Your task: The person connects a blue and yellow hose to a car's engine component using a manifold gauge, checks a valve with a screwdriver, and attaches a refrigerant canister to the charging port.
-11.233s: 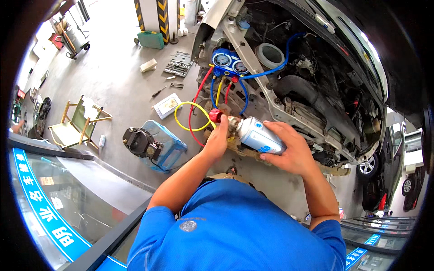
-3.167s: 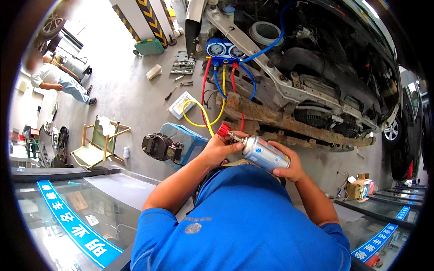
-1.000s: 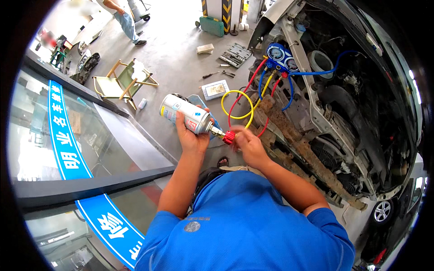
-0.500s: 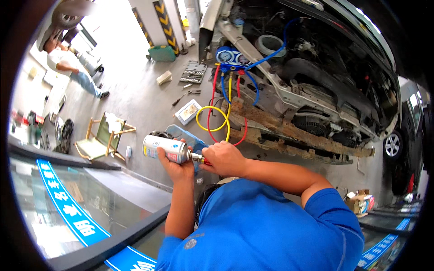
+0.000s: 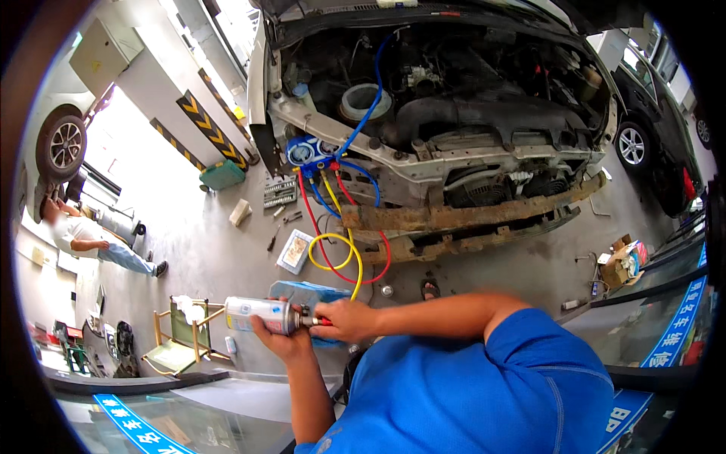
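Observation:
In my left hand (image 5: 284,343) lies a white and silver refrigerant can (image 5: 259,313), tipped on its side with its top toward the right. The fingers are wrapped round it from below. My right hand (image 5: 346,318) closes on a metal can tap valve (image 5: 310,321) with a red part, at the can's top. A yellow hose (image 5: 358,274) loops down toward this hand; its end is hidden there. Beyond my hands, a blue manifold gauge set (image 5: 313,157) with two dials hangs at the car's front corner, and a blue hose (image 5: 368,113) runs from it into the engine bay.
The car's front (image 5: 469,174) is stripped to a rusty bumper beam (image 5: 454,218). On the floor lie a socket set (image 5: 280,191), a white tray (image 5: 294,251) and hand tools. A folding chair (image 5: 181,333) stands left, near a person (image 5: 94,240). A cardboard box (image 5: 622,261) sits right.
My view has swung, so the car sits further left and more of its right side shows. Can and hands appear lower and slightly left; both grips stay as they were.

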